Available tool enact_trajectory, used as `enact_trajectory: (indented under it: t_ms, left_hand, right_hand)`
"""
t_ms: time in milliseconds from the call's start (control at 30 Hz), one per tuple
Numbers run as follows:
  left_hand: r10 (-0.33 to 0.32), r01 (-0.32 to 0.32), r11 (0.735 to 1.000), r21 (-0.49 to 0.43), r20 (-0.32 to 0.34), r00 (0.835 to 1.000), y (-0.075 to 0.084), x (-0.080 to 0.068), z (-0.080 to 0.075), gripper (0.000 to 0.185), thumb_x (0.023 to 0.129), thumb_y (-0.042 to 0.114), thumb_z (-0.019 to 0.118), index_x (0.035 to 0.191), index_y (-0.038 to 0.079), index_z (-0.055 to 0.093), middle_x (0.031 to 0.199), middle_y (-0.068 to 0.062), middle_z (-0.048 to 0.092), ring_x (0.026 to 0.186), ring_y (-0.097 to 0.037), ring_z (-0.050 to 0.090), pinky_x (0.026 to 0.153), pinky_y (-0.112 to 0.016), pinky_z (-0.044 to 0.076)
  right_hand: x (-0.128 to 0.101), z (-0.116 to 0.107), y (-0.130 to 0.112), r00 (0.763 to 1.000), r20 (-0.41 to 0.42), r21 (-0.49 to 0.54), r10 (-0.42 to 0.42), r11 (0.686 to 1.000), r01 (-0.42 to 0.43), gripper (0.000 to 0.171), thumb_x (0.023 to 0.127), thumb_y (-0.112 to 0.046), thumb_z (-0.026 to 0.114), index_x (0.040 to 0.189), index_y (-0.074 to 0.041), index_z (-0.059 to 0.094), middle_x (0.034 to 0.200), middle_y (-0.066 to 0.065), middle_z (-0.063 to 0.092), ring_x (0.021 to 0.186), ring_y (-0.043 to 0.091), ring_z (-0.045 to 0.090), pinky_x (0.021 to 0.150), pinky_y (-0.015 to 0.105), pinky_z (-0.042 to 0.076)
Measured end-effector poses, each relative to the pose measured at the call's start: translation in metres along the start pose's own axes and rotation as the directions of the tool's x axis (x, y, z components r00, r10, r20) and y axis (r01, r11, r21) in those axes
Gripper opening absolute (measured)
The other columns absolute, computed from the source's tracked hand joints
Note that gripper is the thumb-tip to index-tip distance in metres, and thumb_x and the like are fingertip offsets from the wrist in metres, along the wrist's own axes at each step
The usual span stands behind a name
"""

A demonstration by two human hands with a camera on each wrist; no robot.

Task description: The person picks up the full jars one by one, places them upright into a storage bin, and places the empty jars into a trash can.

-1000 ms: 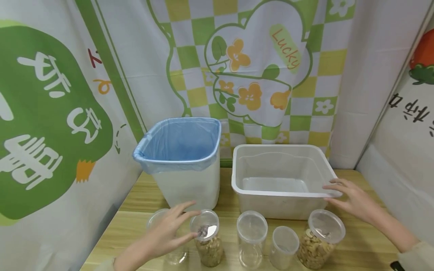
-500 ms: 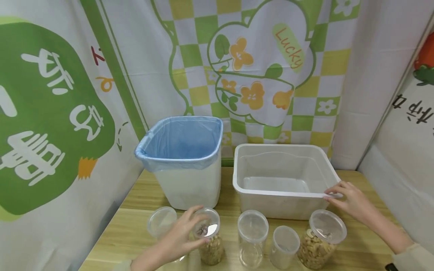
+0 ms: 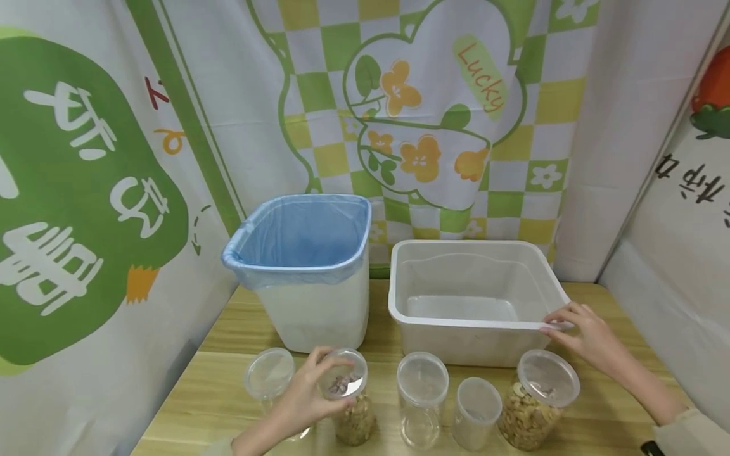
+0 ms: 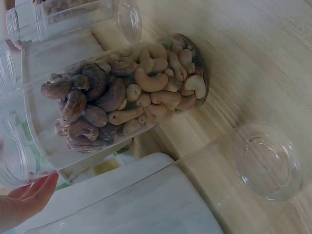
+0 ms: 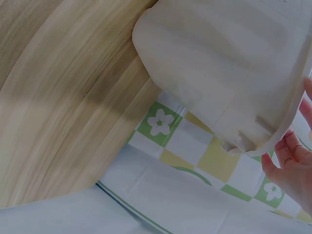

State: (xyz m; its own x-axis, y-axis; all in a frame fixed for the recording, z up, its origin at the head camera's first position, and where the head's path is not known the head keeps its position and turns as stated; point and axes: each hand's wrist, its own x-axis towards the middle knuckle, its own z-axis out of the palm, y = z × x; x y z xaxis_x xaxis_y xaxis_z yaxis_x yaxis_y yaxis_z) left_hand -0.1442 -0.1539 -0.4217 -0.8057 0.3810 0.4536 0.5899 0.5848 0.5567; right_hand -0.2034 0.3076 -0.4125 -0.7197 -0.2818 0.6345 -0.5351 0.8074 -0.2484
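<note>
Light wood table (image 3: 228, 380), printed cloth backdrop behind; "Lucky" (image 3: 481, 79) read on the flower panel, white characters on the green patch far left. Left hand (image 3: 305, 399) curled around the lid of the nut jar (image 3: 348, 405), near left; clear jar, mixed cashews and darker nuts. Right hand (image 3: 587, 335) pinched the near right rim corner of the white tub (image 3: 473, 297). Hands well apart. Blue-lined bin (image 3: 302, 266) sat left of the tub. Second nut jar (image 3: 538, 402) near right.
</note>
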Motion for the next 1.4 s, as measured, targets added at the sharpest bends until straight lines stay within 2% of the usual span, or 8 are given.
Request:
enact_trajectory:
  t_ms: [233, 433, 767, 1033, 1333, 1400]
  left_hand:
    - [0.053, -0.049, 0.998, 0.040, -0.092, 0.994, -0.001, 0.008, -0.001, 0.052, 0.055, 0.021, 0.083, 0.102, 0.023, 0.061, 0.104, -0.001, 0.049, 0.094, -0.018, 0.052, 0.073, -0.036, 0.050]
    - [0.141, -0.131, 0.989, 0.068, -0.160, 0.977, 0.006, 0.020, -0.011, 0.052, 0.055, 0.019, 0.082, 0.103, 0.021, 0.060, 0.102, -0.003, 0.050, 0.090, -0.017, 0.053, 0.071, -0.033, 0.050]
    - [0.229, -0.212, 0.972, 0.104, -0.194, 0.954, 0.025, 0.050, -0.038, 0.046, 0.060, 0.024, 0.078, 0.103, 0.018, 0.061, 0.098, -0.005, 0.049, 0.085, -0.018, 0.052, 0.064, -0.031, 0.048]
    - [0.287, -0.263, 0.955, 0.135, -0.208, 0.935, 0.042, 0.076, -0.057, 0.050, 0.057, 0.025, 0.079, 0.102, 0.015, 0.062, 0.099, -0.009, 0.050, 0.084, -0.019, 0.053, 0.065, -0.031, 0.049]
    - [0.297, -0.278, 0.953, 0.118, -0.204, 0.933, 0.061, 0.102, -0.074, 0.046, 0.061, 0.023, 0.077, 0.103, 0.015, 0.062, 0.097, -0.008, 0.049, 0.083, -0.022, 0.053, 0.061, -0.033, 0.048]
    - [0.285, -0.266, 0.957, 0.114, -0.194, 0.939, 0.067, 0.108, -0.079, 0.045, 0.062, 0.024, 0.077, 0.103, 0.015, 0.063, 0.097, -0.007, 0.049, 0.083, -0.022, 0.052, 0.061, -0.033, 0.047]
  right_hand:
    - [0.002, 0.003, -0.001, 1.000, -0.008, -0.001, -0.005, 1.000, 0.005, 0.020, 0.060, -0.008, 0.077, 0.075, -0.012, 0.065, 0.078, -0.004, 0.055, 0.078, 0.006, 0.044, 0.064, 0.029, 0.041]
    - [0.001, 0.004, -0.001, 1.000, -0.009, 0.008, 0.004, 1.000, -0.004, 0.020, 0.060, -0.007, 0.077, 0.075, -0.012, 0.065, 0.078, -0.005, 0.056, 0.079, 0.008, 0.045, 0.066, 0.029, 0.039]
    - [0.002, 0.002, -0.001, 1.000, -0.013, 0.023, 0.006, 1.000, -0.005, 0.019, 0.060, -0.007, 0.077, 0.075, -0.012, 0.065, 0.077, -0.005, 0.056, 0.079, 0.006, 0.044, 0.066, 0.027, 0.038]
    - [0.000, 0.002, 0.000, 0.999, 0.005, 0.025, 0.035, 0.999, -0.035, 0.018, 0.062, -0.009, 0.077, 0.075, -0.012, 0.065, 0.078, -0.005, 0.056, 0.080, 0.004, 0.043, 0.065, 0.031, 0.039]
    - [0.000, 0.001, -0.003, 0.998, 0.033, 0.027, 0.049, 0.998, -0.050, 0.016, 0.064, -0.009, 0.076, 0.076, -0.012, 0.065, 0.079, -0.003, 0.056, 0.079, 0.007, 0.044, 0.065, 0.036, 0.040]
    - [0.000, 0.001, -0.003, 0.999, 0.030, 0.028, 0.045, 0.999, -0.046, 0.016, 0.064, -0.010, 0.076, 0.076, -0.012, 0.065, 0.078, -0.003, 0.056, 0.080, 0.007, 0.044, 0.066, 0.036, 0.040]
